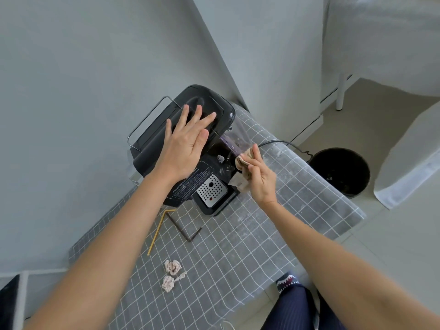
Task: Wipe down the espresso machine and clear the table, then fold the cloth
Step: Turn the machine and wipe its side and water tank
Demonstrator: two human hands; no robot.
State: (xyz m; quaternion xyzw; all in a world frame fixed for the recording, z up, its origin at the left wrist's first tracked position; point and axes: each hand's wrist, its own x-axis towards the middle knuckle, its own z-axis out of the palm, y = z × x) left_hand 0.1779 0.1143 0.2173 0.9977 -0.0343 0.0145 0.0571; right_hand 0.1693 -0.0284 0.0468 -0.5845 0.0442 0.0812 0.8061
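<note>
From the head camera, looking down: my left hand (188, 141) lies flat on the black lid of the espresso machine (190, 129), fingers straight and spread, holding nothing. I judge it is there to steady the machine so it does not slide on the table while the other hand rubs. My right hand (258, 177) has its fingers curled round a beige cloth (242, 163), bunched into a pad and pressed against the machine's right side, beside the clear water tank (234, 136); a loose tail of the cloth hangs down toward the perforated drip tray (212, 190). Bunching it gives me a firm wad for working into the corner. The machine stands at the far end of the table, close against the wall, on a grey checked tablecloth (273, 234).

Counting what waits to be cleared: two straws lie just in front of the machine, one yellow (157, 232) and one dark brown (183, 228), each bent. Nearer to me sit two crumpled wads of tissue (172, 266), close together, with a small torn strip between them. One black bin (340, 170) stands on the floor off the table's right edge, well placed, I think, for the litter.
</note>
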